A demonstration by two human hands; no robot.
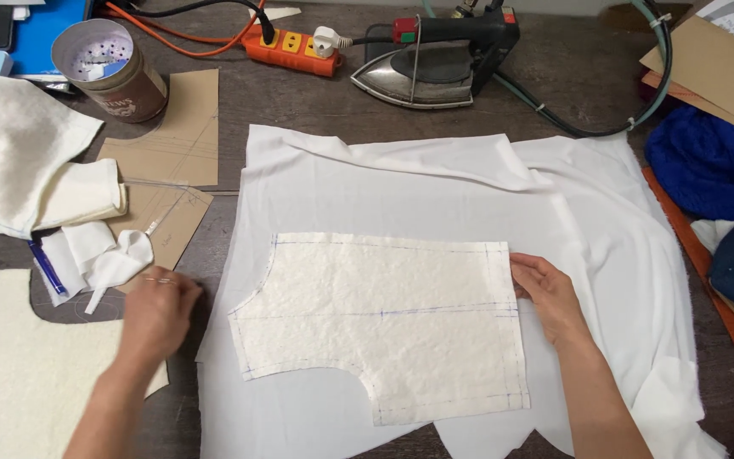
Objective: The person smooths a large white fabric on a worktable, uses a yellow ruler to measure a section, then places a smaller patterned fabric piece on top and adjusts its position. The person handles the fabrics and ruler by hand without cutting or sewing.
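Cut pattern piece [384, 327] (cream, textured, blue chalk seam lines along the edges) lies flat on the white fabric [588, 212], which is spread over the dark worktop [316, 102]. Right hand [547, 293] rests at the piece's right edge, fingers loosely curled, fingertips touching the edge; can't tell if it's pinching or just pressing. Left hand [156, 313] is off the white fabric's left edge, down on the worktop, fingers curled under; can't tell if it holds anything, and it's near a small heap of white scraps [99, 259] and a blue pen [47, 268]. Progress, as I read it: piece is cut, marked and positioned on the white fabric, edges roughly square to it; the white fabric under it shows no chalk outline or cut following the piece, no pins visible, so transfer/cutting of that layer looks undone. White fabric has a fold ridge along the top (not fully smoothed). Iron [431, 59] sits on its rest at the back, next to an orange power strip [293, 47]. Brown card patterns [184, 127] and a round tin [112, 68] at upper left, folded cream cloth [19, 161] far left, blue fabric [707, 166] far right.
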